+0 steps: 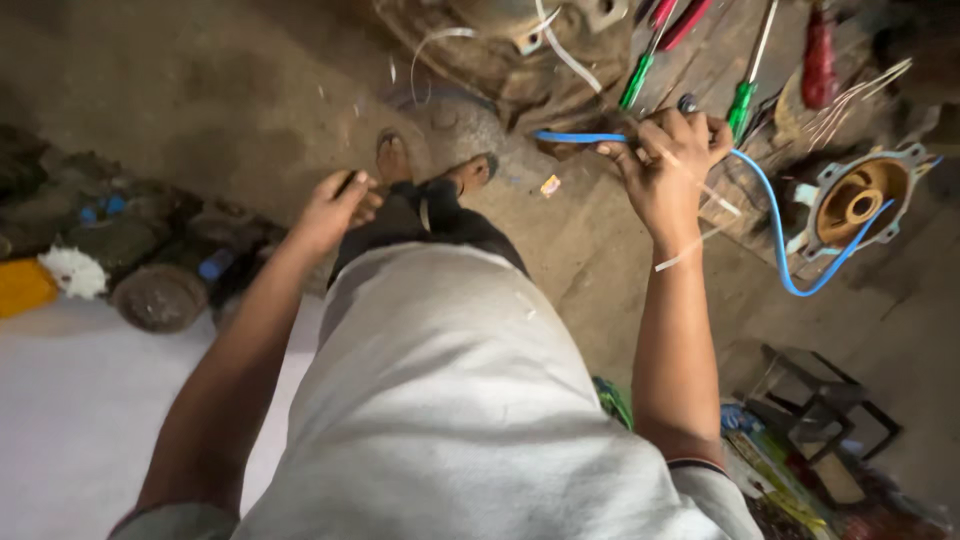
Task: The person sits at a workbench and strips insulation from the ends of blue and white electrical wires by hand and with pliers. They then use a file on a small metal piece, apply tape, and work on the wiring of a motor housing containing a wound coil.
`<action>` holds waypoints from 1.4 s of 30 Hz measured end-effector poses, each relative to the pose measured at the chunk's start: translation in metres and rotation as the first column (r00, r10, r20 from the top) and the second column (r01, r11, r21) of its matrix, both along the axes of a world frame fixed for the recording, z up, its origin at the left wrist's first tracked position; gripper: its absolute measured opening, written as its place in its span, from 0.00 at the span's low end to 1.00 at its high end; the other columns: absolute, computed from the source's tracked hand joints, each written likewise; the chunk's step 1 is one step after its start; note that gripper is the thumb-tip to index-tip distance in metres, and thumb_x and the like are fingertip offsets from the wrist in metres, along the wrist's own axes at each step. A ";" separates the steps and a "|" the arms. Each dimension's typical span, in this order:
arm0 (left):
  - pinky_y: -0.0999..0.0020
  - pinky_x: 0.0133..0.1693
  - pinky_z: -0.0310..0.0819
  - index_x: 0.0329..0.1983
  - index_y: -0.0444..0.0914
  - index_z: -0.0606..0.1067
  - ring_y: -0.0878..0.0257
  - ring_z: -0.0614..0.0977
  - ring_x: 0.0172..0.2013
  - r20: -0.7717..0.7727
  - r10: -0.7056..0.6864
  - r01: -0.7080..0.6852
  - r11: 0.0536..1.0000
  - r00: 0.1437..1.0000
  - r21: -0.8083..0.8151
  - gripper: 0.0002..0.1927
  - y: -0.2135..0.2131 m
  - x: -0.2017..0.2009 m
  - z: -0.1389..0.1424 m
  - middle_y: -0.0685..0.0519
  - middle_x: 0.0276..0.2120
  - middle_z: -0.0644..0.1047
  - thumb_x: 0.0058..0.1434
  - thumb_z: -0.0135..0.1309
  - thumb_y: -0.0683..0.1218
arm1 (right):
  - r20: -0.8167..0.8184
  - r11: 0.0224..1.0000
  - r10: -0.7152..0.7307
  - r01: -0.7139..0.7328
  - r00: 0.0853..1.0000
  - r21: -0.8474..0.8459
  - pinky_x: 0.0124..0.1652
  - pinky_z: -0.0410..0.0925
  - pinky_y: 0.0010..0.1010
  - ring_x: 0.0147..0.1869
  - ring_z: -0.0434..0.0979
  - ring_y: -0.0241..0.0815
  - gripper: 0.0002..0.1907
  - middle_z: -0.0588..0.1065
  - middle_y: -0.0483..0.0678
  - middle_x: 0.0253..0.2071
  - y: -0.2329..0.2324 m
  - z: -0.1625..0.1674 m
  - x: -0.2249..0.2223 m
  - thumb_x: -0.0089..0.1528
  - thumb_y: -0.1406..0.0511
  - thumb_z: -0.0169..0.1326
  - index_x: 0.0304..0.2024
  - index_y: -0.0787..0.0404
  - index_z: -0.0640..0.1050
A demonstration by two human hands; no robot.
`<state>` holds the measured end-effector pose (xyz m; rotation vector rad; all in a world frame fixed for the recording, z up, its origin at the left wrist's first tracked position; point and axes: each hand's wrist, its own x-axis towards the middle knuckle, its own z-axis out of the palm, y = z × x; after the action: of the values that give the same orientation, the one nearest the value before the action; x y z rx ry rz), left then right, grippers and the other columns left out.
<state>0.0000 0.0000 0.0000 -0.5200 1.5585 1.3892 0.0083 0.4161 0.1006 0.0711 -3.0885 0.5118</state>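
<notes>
Pale grey shirt (450, 400) (short sleeves, dark-edged), dark trousers (430, 225), sandals (392, 155).

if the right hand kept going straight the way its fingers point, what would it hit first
Probably the green-handled screwdrivers lying just beyond the right hand, which holds the blue tube. Depth is unclear, so it might pass above them.

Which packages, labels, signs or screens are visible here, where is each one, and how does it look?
Colourful printed packets: lower right on the floor, beside a dark metal stand; flat, green, yellow and blue, blurred.
Small scrap: on the floor below the blue tube; yellowish, maybe a label.
No signs or screens.
</notes>
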 end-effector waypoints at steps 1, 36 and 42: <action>0.44 0.63 0.68 0.75 0.32 0.63 0.39 0.75 0.61 0.055 -0.003 -0.001 0.998 0.999 0.065 0.47 0.006 -0.003 0.004 0.33 0.64 0.74 0.68 0.39 0.72 | -0.033 0.999 0.034 -0.035 0.999 -0.011 0.62 0.52 0.50 0.55 0.70 0.47 0.17 0.75 0.44 0.43 -0.003 0.006 0.005 0.61 0.52 0.72 0.40 0.54 0.82; 0.72 0.29 0.64 0.57 0.40 0.73 0.67 0.70 0.25 0.066 0.938 -0.499 0.121 0.341 0.858 0.27 -0.040 -0.127 0.095 0.56 0.30 0.71 0.73 0.38 0.64 | 0.068 0.974 0.043 -0.026 0.997 -0.224 0.56 0.58 0.43 0.46 0.74 0.43 0.10 0.77 0.43 0.35 -0.017 0.056 0.088 0.57 0.59 0.67 0.37 0.55 0.85; 0.76 0.26 0.58 0.47 0.39 0.73 0.72 0.66 0.24 -0.652 0.584 -0.286 0.809 0.484 0.513 0.30 -0.052 -0.143 0.144 0.58 0.28 0.69 0.76 0.38 0.69 | -0.011 0.976 -0.141 0.141 0.990 0.167 0.58 0.62 0.52 0.58 0.71 0.58 0.32 0.76 0.57 0.57 -0.063 0.071 0.069 0.57 0.62 0.66 0.64 0.60 0.76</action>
<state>-0.1434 -0.0516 0.1442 -0.0440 1.8545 2.5058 0.0773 0.3535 0.1711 -0.1462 -3.0994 0.2467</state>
